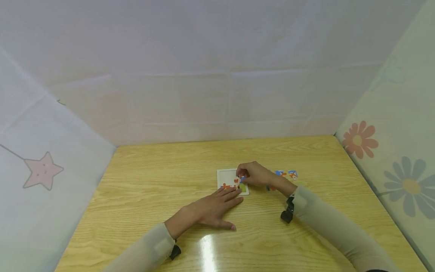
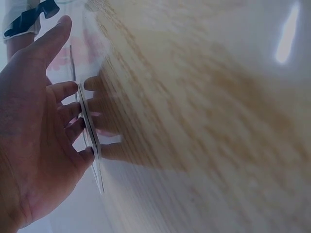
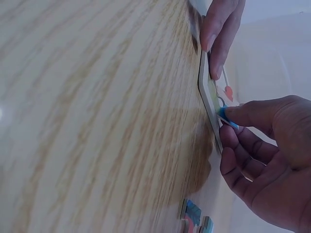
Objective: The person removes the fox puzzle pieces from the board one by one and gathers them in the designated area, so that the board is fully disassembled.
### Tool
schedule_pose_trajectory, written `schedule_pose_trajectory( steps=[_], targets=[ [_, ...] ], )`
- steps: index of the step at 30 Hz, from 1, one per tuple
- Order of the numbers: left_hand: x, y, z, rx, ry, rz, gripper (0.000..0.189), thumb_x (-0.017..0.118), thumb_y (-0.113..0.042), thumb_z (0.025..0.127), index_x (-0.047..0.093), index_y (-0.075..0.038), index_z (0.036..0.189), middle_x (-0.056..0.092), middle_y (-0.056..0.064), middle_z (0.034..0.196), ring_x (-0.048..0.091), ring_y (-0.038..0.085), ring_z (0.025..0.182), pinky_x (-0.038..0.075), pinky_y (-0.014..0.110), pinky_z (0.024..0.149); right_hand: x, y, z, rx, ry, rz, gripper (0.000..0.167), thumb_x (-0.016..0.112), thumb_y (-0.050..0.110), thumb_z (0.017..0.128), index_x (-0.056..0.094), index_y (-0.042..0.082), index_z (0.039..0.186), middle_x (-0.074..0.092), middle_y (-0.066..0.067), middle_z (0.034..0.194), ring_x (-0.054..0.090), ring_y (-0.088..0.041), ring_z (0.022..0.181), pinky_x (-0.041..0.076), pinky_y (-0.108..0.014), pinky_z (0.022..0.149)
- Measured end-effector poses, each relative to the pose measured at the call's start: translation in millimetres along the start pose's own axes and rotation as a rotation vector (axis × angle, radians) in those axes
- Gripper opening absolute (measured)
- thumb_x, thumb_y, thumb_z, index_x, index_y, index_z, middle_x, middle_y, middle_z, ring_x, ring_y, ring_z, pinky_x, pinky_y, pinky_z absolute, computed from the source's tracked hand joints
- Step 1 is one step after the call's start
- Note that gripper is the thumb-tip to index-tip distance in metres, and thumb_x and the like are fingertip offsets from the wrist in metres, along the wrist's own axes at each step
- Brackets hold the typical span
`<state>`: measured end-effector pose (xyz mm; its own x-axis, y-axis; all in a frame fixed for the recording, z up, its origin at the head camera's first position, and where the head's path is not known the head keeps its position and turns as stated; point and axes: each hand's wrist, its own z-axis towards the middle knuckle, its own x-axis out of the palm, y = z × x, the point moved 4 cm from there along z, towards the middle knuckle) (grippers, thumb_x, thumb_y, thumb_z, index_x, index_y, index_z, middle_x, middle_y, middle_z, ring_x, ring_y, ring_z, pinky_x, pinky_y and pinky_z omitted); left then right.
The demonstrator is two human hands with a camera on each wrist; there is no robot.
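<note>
A white-framed jigsaw puzzle board (image 1: pixel 219 173) lies flat on the table, partly filled with red and green picture pieces. My left hand (image 1: pixel 217 207) rests across its near left edge, fingers spread and straight; in the left wrist view the fingertips (image 2: pixel 86 155) touch the board's edge. Between the thumb and fingers of my right hand (image 1: pixel 255 173) is a blue puzzle piece (image 3: pixel 224 114), tilted over the board's right part. The right wrist view shows this pinch close up, with the left fingers (image 3: pixel 221 48) on the board's near end. My hands hide part of the picture.
Several loose puzzle pieces (image 1: pixel 293 174) with blue and orange print lie right of the board, some partly hidden by the right forearm. The wooden table (image 1: pixel 163 166) meets a white cloth backdrop (image 1: pixel 183 98) behind and printed cloth at both sides.
</note>
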<state>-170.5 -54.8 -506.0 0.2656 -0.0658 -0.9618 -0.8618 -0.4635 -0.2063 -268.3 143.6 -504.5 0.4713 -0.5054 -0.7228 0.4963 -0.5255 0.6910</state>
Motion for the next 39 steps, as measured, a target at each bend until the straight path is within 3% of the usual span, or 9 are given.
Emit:
schedule_pose_trajectory(
  steps=[13, 25, 32, 39],
  targets=[
    [0.8, -0.3, 0.4, 0.003, 0.012, -0.006, 0.094, 0.054, -0.071, 0.101, 0.026, -0.014, 0.17, 0.013, 0.007, 0.178, 0.013, 0.03, 0.164, 0.02, 0.055, 0.131, 0, -5, -4.4, 0.027, -0.015, 0.103, 0.016, 0.07, -0.001, 0.1, 0.073, 0.001, 0.115, 0.075, -0.011, 0.11, 0.071, -0.02, 0.103, 0.061, -0.037, 0.093],
    [1.8, 0.1, 2.0, 0.017, 0.0, 0.007, 0.094, 0.054, -0.071, 0.101, 0.026, -0.014, 0.17, 0.015, 0.009, 0.178, 0.015, 0.031, 0.164, 0.02, 0.056, 0.13, -2, -14, -5.6, 0.074, -0.027, 0.181, 0.016, 0.069, 0.002, 0.101, 0.074, 0.004, 0.116, 0.074, -0.003, 0.104, 0.069, -0.014, 0.096, 0.058, -0.03, 0.087],
    [2.2, 0.2, 2.3, -0.001, 0.014, 0.005, 0.094, 0.053, -0.072, 0.1, 0.025, -0.015, 0.17, 0.013, 0.007, 0.178, 0.013, 0.029, 0.164, 0.018, 0.054, 0.131, -10, -12, -10.6, 0.077, -0.018, 0.28, 0.018, 0.069, 0.003, 0.102, 0.073, -0.001, 0.119, 0.074, -0.011, 0.109, 0.069, -0.022, 0.099, 0.058, -0.032, 0.083],
    [0.9, -0.9, 1.6, -0.006, 0.016, -0.002, 0.094, 0.054, -0.071, 0.101, 0.025, -0.016, 0.17, 0.012, 0.007, 0.179, 0.013, 0.03, 0.164, 0.019, 0.054, 0.131, -18, -12, -18.5, 0.117, -0.005, 0.36, 0.021, 0.067, 0.003, 0.103, 0.071, -0.004, 0.122, 0.073, -0.011, 0.11, 0.069, -0.027, 0.102, 0.059, -0.034, 0.086]
  ],
)
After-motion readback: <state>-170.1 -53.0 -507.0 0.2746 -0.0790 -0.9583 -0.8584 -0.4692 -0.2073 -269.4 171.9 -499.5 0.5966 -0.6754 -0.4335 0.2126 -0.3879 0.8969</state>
